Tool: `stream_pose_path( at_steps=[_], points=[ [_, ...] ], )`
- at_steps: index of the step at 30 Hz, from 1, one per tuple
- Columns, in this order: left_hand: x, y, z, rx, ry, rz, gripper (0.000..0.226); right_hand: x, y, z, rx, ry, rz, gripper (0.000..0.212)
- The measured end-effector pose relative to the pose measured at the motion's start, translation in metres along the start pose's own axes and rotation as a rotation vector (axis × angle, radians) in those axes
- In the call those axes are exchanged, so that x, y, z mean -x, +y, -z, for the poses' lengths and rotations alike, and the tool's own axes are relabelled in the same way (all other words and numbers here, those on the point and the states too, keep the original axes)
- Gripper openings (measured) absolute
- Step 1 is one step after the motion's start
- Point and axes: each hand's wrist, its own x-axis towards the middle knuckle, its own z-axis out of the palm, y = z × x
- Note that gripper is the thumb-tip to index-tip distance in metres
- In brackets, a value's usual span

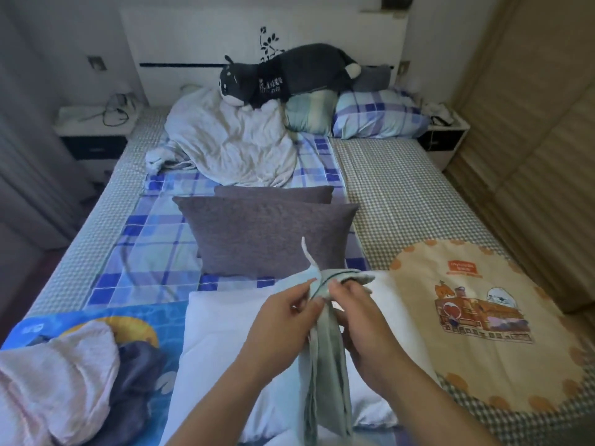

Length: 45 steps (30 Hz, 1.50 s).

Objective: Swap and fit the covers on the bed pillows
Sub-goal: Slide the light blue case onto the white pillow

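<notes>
A bare white pillow (231, 342) lies at the near edge of the bed, right under my hands. Above it I hold a bunched pale green pillow cover (328, 365), which hangs down in folds. My left hand (283, 320) pinches the cover's upper left edge. My right hand (357, 313) grips the gathered top of the cover from the right. Two grey cushions (267, 233) lie just beyond the white pillow, one behind the other. At the head of the bed rest a green striped pillow (309, 114) and a blue plaid pillow (376, 115).
A crumpled white quilt (231, 143) and a dark plush toy (289, 75) sit near the headboard. A pile of pink and dark cloth (70, 375) lies at the near left. An orange cartoon blanket (476, 317) covers the near right. Nightstands flank the bed.
</notes>
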Motion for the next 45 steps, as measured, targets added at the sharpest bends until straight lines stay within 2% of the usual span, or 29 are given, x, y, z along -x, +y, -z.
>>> stream_pose_path(
  at_steps=[4, 9, 11, 13, 15, 17, 19, 21, 22, 23, 25, 26, 28, 29, 32, 35, 38, 40, 42, 44, 45],
  points=[
    [-0.014, 0.023, -0.01, -0.066, -0.103, -0.049, 0.019, -0.01, -0.018, 0.021, 0.036, 0.033, 0.114, 0.024],
    [-0.032, 0.041, -0.012, 0.116, -0.223, 0.009, 0.021, -0.022, -0.04, 0.046, 0.188, 0.039, 0.182, 0.025],
    [-0.042, 0.039, -0.009, 0.037, -0.182, 0.031, 0.015, -0.028, -0.049, 0.062, 0.227, 0.101, 0.205, 0.025],
    [-0.047, 0.033, 0.002, 0.04, -0.048, 0.136, 0.021, -0.036, -0.059, 0.087, 0.266, 0.238, 0.215, 0.028],
    [-0.047, 0.023, 0.019, 0.362, 0.108, 0.273, 0.034, -0.046, -0.062, 0.125, 0.297, 0.397, 0.165, 0.028],
    [-0.044, 0.018, 0.03, 0.711, 0.168, 0.411, 0.038, -0.057, -0.056, 0.165, 0.323, 0.542, 0.074, 0.027],
    [-0.04, 0.012, 0.033, 0.893, 0.101, 0.406, 0.045, -0.066, -0.042, 0.194, 0.453, 0.6, -0.067, 0.03],
    [-0.036, 0.013, 0.022, 0.908, -0.003, 0.421, 0.049, -0.065, -0.029, 0.204, 0.843, 0.567, -0.264, 0.042],
    [-0.034, 0.013, 0.014, 0.897, -0.06, 0.44, 0.048, -0.061, -0.025, 0.199, 0.973, 0.558, -0.275, 0.046],
    [-0.034, 0.016, 0.005, 0.854, -0.109, 0.46, 0.047, -0.057, -0.025, 0.187, 0.959, 0.534, -0.21, 0.044],
    [-0.033, 0.014, -0.017, 0.767, -0.182, 0.456, 0.053, -0.044, -0.025, 0.151, 0.64, 0.374, -0.065, 0.023],
    [-0.03, 0.012, -0.029, 0.732, -0.221, 0.443, 0.058, -0.035, -0.023, 0.128, 0.434, 0.259, -0.098, 0.016],
    [-0.023, 0.002, -0.051, 0.719, -0.306, 0.435, 0.064, -0.018, -0.007, 0.088, 0.194, 0.06, -0.236, 0.02],
    [-0.019, -0.002, -0.06, 0.702, -0.331, 0.44, 0.065, -0.015, 0.008, 0.077, 0.153, 0.031, -0.266, 0.023],
    [-0.01, -0.016, -0.071, 0.541, -0.367, 0.393, 0.065, -0.016, 0.038, 0.072, -0.019, 0.126, -0.251, 0.021],
    [-0.004, -0.03, -0.07, 0.417, -0.407, 0.358, 0.056, -0.018, 0.04, 0.083, -0.164, 0.146, -0.199, 0.015],
    [-0.004, -0.03, -0.076, 0.325, -0.245, 0.406, 0.026, -0.018, 0.034, 0.081, -0.122, 0.071, -0.154, 0.021],
    [-0.007, -0.031, -0.08, 0.308, -0.097, 0.436, 0.026, -0.017, 0.034, 0.074, -0.075, 0.027, -0.156, 0.022],
    [-0.011, -0.037, -0.079, 0.259, -0.013, 0.427, 0.026, -0.013, 0.033, 0.067, -0.092, -0.001, -0.164, 0.025],
    [-0.022, -0.046, -0.066, 0.109, 0.13, 0.359, 0.025, -0.014, 0.024, 0.071, -0.071, 0.051, -0.09, 0.03],
    [-0.028, -0.052, -0.054, 0.056, 0.26, 0.32, 0.024, -0.017, 0.015, 0.077, -0.057, 0.111, -0.024, 0.033]
  ],
)
